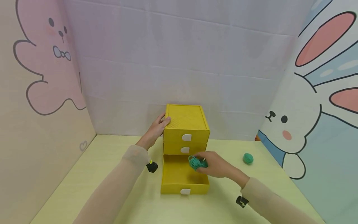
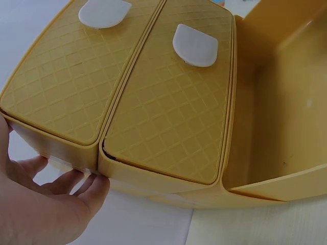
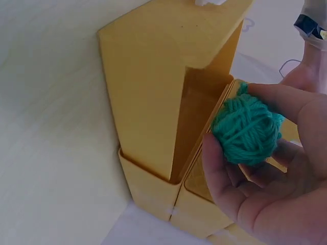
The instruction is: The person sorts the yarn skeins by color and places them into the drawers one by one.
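Observation:
A yellow drawer cabinet (image 1: 186, 116) with three stacked drawers stands near the back wall. Its bottom drawer (image 1: 184, 188) is pulled out toward me; the upper two are closed, each with a white tab. My left hand (image 1: 154, 130) holds the cabinet's left side, thumb over the top edge. In the left wrist view its fingertips (image 2: 97, 191) press against the side wall. Over the pulled-out drawer, my right hand (image 1: 216, 165) holds a ball of green yarn (image 3: 248, 128) between thumb and fingers. Bare yellow floor shows inside the drawer.
Another ball of green yarn (image 1: 248, 158) lies on the pale table (image 1: 235, 199), right of the cabinet. Fabric walls surround the table on three sides, with a rabbit drawing (image 1: 296, 130) on the right. Black devices hang at both wrists.

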Action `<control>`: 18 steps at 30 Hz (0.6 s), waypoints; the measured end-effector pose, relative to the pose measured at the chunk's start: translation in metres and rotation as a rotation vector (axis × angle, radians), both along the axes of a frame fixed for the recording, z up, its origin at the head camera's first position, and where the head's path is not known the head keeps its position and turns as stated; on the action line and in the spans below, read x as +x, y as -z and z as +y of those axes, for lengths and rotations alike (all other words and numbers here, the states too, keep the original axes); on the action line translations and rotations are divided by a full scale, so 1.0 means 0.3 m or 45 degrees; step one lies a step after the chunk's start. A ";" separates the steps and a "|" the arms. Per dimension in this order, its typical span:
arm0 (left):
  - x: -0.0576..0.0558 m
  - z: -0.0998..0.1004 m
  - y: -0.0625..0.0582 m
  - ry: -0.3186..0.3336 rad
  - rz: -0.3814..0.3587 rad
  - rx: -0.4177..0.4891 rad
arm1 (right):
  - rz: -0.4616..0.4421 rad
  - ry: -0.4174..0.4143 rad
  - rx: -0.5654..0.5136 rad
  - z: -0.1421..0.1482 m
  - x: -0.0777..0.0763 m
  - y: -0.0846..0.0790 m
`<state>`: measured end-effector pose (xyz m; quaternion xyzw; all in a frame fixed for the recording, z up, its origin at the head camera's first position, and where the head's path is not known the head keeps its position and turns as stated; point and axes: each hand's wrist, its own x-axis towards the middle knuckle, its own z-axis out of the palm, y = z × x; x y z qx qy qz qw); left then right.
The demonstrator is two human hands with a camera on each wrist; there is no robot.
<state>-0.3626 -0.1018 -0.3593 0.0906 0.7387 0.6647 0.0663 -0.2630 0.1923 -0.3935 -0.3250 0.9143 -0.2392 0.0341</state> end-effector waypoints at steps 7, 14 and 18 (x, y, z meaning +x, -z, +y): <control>-0.002 -0.002 0.005 0.007 0.010 0.003 | 0.033 -0.108 0.006 -0.113 -0.029 0.050; 0.003 -0.002 0.002 0.013 0.021 0.018 | 0.030 -0.158 0.060 -0.195 -0.043 0.118; 0.001 -0.003 0.003 0.014 0.020 0.015 | 0.009 -0.162 0.075 -0.238 -0.054 0.145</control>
